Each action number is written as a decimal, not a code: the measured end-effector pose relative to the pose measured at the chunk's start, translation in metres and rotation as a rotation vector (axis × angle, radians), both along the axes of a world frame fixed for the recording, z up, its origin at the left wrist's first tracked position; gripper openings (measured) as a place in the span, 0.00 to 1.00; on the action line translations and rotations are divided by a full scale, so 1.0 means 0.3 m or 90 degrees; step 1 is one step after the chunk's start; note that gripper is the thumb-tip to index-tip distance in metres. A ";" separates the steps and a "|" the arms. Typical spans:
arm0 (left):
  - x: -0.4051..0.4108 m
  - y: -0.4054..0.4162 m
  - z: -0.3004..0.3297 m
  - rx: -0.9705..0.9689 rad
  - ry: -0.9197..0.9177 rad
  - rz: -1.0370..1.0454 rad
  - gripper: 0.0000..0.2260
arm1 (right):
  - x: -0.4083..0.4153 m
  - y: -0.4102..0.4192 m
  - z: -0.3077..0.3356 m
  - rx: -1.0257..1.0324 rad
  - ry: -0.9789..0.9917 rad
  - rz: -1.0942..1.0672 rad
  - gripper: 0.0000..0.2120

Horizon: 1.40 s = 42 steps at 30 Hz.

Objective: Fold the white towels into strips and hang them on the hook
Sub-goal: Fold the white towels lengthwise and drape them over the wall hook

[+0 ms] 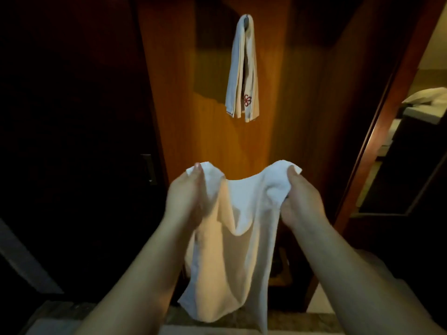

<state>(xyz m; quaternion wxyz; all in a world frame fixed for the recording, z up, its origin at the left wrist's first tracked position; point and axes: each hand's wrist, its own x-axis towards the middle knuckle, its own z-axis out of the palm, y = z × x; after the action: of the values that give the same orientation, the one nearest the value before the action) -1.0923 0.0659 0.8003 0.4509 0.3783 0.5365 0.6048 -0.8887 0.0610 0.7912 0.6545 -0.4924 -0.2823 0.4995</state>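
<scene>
A limp white terry towel (242, 228) hangs between both grips, left hand (186, 197) and right hand (300, 197) each pinching a top corner, well below the folded white towel strip (242, 68) hanging on the wooden door panel (278, 117).

A wooden panel (278, 93) beside what seems a dark door (72, 117).

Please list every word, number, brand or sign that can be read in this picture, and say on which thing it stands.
No readable text.
Hanging towel: a red embroidered emblem near its lower end, shaped like a flower or looped letters; too small and blurred to read.
Held towel, gripped by the left hand and right hand: no marking visible.
</scene>
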 end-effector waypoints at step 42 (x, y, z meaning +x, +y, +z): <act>0.128 -0.066 -0.070 0.175 0.467 -0.278 0.16 | 0.116 -0.167 0.039 0.270 -0.497 0.123 0.16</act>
<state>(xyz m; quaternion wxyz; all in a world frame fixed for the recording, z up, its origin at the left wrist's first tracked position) -1.0540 0.0461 0.7792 0.2938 0.7283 0.4832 0.3870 -0.8538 0.0108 0.8029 0.5357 -0.4702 -0.6488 0.2663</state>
